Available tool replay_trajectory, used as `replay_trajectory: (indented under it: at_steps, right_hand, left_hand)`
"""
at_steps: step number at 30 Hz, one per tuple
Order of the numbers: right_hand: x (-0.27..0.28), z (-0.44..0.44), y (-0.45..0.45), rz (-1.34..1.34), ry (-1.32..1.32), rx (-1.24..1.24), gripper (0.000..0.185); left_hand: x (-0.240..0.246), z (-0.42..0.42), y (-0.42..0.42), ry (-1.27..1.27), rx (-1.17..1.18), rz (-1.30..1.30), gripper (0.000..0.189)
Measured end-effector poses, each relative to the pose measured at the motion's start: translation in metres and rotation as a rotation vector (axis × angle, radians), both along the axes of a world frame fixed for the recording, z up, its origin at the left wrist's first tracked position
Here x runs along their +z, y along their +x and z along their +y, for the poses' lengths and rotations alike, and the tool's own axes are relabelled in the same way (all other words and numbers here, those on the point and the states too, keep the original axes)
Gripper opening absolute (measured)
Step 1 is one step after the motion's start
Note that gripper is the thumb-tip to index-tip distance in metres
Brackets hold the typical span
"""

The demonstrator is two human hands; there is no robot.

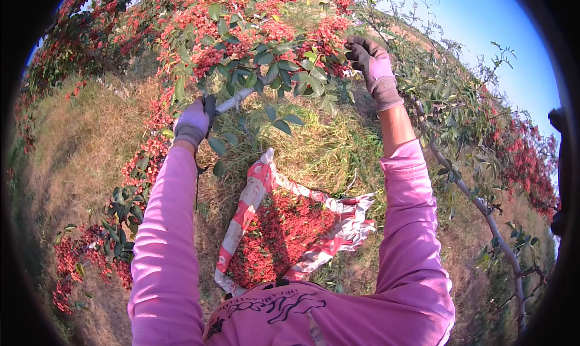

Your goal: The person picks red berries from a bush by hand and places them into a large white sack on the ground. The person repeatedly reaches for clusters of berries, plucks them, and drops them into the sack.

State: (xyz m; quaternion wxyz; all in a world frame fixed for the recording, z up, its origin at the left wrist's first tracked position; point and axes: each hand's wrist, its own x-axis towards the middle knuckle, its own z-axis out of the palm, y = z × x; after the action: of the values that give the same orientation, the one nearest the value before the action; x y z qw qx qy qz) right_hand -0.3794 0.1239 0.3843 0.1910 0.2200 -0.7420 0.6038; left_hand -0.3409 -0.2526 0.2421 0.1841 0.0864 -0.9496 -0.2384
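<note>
My left hand (195, 118), in a lilac and grey work glove, is closed around a pale branch (235, 100) at the upper left of centre. Clusters of small red berries (276, 30), like Sichuan pepper, hang among green leaves beyond it. My right hand (368, 58), in a like glove, is raised at the right edge of these clusters, its fingers curled near the stems; whether it grips anything cannot be made out. Below and between my arms, a red and white cloth bag (335, 244) hangs open at my front, holding many picked red berries (276, 233).
A bare grey branch (482, 208) slopes down on the right, with leafy twigs around it. More berry clusters stand at the far right (528, 174) and lower left (86, 255). Dry grass (86, 151) covers the ground.
</note>
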Motion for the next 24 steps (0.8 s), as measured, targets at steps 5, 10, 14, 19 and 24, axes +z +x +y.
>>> replay_trajectory:
  at_steps: [5,10,14,19,24]
  right_hand:
    - [0.003,-0.013,-0.023,-0.095,0.079,0.454,0.033]
    - [-0.04,-0.016,-0.059,-0.221,-0.342,0.467,0.023]
    - [-0.049,-0.026,-0.068,0.137,-0.005,0.172,0.026]
    - [-0.025,-0.034,-0.05,-0.218,-0.42,0.075,0.019]
    - [0.008,-0.032,-0.03,0.001,-0.212,0.07,0.034]
  left_hand:
    - [0.006,0.003,0.005,0.041,-0.01,-0.002,0.059]
    - [0.008,0.006,0.009,0.042,0.013,0.017,0.061]
    - [0.002,0.003,0.005,0.036,0.004,0.043,0.062]
    - [-0.003,-0.002,-0.002,0.076,0.005,0.008,0.062]
    - [-0.001,-0.002,-0.001,0.065,-0.03,0.017,0.061]
